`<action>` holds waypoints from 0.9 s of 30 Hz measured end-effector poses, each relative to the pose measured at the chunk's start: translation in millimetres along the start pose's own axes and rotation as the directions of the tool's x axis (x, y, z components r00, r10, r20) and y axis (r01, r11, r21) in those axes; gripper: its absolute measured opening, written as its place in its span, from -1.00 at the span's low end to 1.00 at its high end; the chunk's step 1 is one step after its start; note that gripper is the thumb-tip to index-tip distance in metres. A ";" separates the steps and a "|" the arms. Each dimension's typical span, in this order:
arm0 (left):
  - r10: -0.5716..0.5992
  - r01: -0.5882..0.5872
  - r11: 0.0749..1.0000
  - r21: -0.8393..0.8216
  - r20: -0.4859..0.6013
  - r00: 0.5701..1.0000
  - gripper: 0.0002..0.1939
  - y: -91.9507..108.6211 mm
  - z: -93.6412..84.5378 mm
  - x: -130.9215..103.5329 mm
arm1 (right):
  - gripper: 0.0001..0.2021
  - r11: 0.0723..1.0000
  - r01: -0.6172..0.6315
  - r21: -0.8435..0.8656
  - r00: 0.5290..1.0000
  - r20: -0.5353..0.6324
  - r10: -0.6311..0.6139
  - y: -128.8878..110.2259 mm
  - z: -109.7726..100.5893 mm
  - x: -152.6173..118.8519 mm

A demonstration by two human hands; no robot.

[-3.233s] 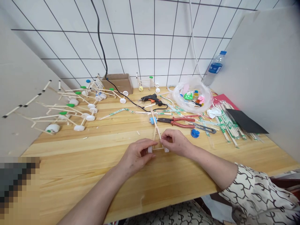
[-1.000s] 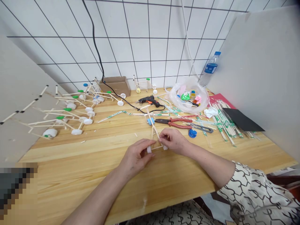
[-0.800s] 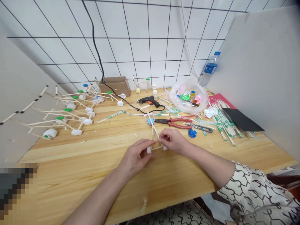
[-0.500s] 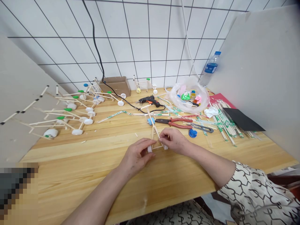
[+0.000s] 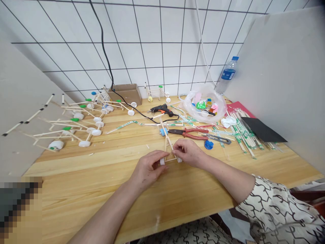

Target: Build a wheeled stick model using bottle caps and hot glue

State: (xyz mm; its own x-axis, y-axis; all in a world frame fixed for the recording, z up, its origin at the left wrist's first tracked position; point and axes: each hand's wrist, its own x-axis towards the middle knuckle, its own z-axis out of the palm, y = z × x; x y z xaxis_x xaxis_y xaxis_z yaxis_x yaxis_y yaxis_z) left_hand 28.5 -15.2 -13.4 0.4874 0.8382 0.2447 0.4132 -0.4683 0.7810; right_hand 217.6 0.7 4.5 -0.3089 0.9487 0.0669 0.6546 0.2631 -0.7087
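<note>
A small tricycle model built of wooden sticks (image 5: 171,159) stands on the wooden table between my hands. White caps form its two near wheels, and a blue cap (image 5: 164,131) sits at its far end. My left hand (image 5: 149,166) has its thumb and fingers closed around the left white wheel (image 5: 163,161). With pinched fingertips, my right hand (image 5: 186,151) grips a slanting stick of the model just above the right white wheel (image 5: 179,159). The fingertips partly hide the joints there.
Several finished stick models (image 5: 83,143) crowd the left side. Behind the work lie a black glue gun (image 5: 162,110), red-handled pliers (image 5: 193,133), a utility knife (image 5: 219,138) and a blue cap (image 5: 209,145). A plastic bag (image 5: 186,105), wrapped chopsticks (image 5: 247,130) and a water bottle (image 5: 227,76) are at right.
Both hands keep their hold on the stick model, which stays in place. Only a slight shift of the camera view shows.
</note>
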 end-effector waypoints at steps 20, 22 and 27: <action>0.022 -0.022 1.000 0.008 -0.023 1.000 -0.70 -0.1 0.2 0.0 | -0.93 1.000 -0.021 0.012 1.000 -0.004 0.021 -0.4 -1.2 -1.6; 0.026 -0.025 1.000 0.010 -0.023 0.999 -0.70 -0.8 0.3 -0.2 | -0.93 0.999 -0.034 0.021 0.999 0.000 0.034 -3.0 -3.8 -2.3; 0.032 -0.031 0.999 0.021 -0.021 0.999 -0.70 -2.0 -0.1 -0.7 | -0.89 0.997 -0.068 -0.039 0.996 -0.062 0.065 -8.0 -14.9 -0.1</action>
State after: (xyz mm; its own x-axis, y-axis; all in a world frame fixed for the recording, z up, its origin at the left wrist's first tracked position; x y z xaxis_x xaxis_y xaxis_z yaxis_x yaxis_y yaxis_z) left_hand 27.3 -14.8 -15.0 0.4844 0.8284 0.2812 0.4139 -0.5002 0.7606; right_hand 222.7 1.0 20.7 -0.2223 0.9729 0.0640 0.7005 0.2050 -0.6836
